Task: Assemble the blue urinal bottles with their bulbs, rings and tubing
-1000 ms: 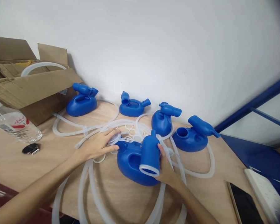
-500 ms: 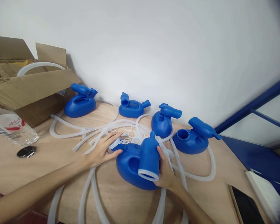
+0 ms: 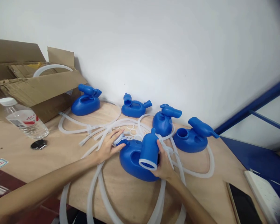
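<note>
A blue plastic jug point(image 3: 130, 161) lies on the wooden table point(image 3: 60, 152) in front of me. My right hand point(image 3: 164, 163) grips its blue funnel piece point(image 3: 149, 151), whose white-rimmed mouth faces me. My left hand point(image 3: 108, 146) is closed on a white cap point(image 3: 119, 138) at the jug's left spout. Translucent white hoses point(image 3: 100, 189) loop under and around the jug.
Several more blue jugs point(image 3: 191, 137) stand along the white wall. An open cardboard box point(image 3: 35, 87) with a hose in it sits at the back left, near a water bottle point(image 3: 24, 119) and a black watch point(image 3: 38, 144). A phone point(image 3: 244, 203) lies at the right.
My left hand has closed further round the white cap at the spout. The view has shifted slightly; the jug and my right hand stay put.
</note>
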`<state>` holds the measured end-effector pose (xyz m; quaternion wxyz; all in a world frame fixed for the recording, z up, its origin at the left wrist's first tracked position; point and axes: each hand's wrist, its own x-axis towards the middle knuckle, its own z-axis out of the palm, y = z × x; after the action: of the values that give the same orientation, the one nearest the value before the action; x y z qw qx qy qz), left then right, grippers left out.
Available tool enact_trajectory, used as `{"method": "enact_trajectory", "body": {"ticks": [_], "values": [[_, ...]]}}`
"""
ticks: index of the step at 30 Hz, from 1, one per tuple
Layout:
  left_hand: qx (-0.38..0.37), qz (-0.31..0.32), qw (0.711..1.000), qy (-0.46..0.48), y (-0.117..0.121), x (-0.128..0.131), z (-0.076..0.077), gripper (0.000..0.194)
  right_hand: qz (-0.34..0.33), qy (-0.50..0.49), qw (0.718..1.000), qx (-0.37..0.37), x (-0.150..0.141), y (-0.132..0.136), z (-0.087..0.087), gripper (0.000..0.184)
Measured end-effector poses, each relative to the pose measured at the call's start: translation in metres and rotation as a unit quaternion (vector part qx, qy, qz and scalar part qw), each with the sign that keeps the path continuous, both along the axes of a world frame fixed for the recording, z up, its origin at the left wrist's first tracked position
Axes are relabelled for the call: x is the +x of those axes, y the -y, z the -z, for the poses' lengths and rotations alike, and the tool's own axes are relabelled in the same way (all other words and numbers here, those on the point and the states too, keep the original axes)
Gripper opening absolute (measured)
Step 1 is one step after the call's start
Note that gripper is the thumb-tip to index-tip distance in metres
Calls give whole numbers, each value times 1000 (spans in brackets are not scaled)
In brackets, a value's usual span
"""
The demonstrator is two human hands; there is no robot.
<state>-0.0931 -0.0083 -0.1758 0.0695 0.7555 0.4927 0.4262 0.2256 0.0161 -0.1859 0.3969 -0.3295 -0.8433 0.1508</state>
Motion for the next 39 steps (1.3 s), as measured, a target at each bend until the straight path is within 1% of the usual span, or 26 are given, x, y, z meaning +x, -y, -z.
{"method": "enact_trajectory", "body": {"ticks": [2, 4, 6, 8, 11, 13, 15, 17, 20, 22, 23, 25, 27, 28, 29, 31, 33, 36, 39], "values": [[-4, 0, 1000, 0, 1, 1, -3, 59, -1, 1, 1000, 2, -1, 1, -2, 114], [-2, 10, 1000, -15, 1, 0, -9, 59, -9, 1, 1000, 2, -2, 1, -5, 111], [-5, 15, 998, -53, 2, -4, -21, 59, -20, -8, 1000, -6, -2, 1, -6, 107], [-15, 17, 994, -110, 2, -8, -37, 58, -35, -18, 999, -20, -1, 1, -5, 106], [-7, 60, 978, -200, 1, -8, -59, 49, -34, -22, 999, -31, 1, 0, -1, 108], [-3, 82, 969, -231, -1, -4, -67, 45, -20, -23, 999, -26, 1, -1, 1, 109], [-10, 69, 969, -236, -3, 1, -68, 43, -20, -24, 999, -23, 1, -3, 0, 110], [-9, 58, 972, -228, -6, 4, -65, 42, -34, -21, 999, -24, 1, -4, -2, 111], [11, 95, 973, -211, -11, 3, -60, 36, -49, -13, 999, -17, -1, -3, -8, 109], [18, 114, 972, -205, -12, 0, -61, 37, -53, -11, 999, -9, -2, -2, -11, 108], [17, 111, 971, -210, -12, -1, -63, 40, -53, -13, 998, -5, -2, -2, -11, 107], [14, 102, 965, -240, -11, -3, -69, 53, -54, -23, 998, 0, -2, -2, -11, 106], [22, 114, 953, -282, -10, -3, -78, 66, -57, -36, 998, -1, -1, -2, -9, 107], [35, 127, 945, -301, -9, -2, -81, 67, -60, -39, 997, -5, 0, -2, -8, 108], [54, 142, 937, -315, -8, -1, -84, 63, -61, -39, 997, -11, 0, -2, -7, 108], [84, 165, 926, -330, -7, 4, -87, 47, -54, -31, 998, -25, 2, -2, -6, 109], [90, 169, 924, -330, -7, 10, -85, 36, -45, -25, 998, -30, 3, -3, -4, 107], [71, 151, 931, -323, -8, 16, -79, 32, -39, -27, 998, -34, 5, -4, -1, 106], [69, 141, 932, -327, -9, 18, -75, 31, -35, -27, 998, -47, 5, -4, 1, 107]]}}
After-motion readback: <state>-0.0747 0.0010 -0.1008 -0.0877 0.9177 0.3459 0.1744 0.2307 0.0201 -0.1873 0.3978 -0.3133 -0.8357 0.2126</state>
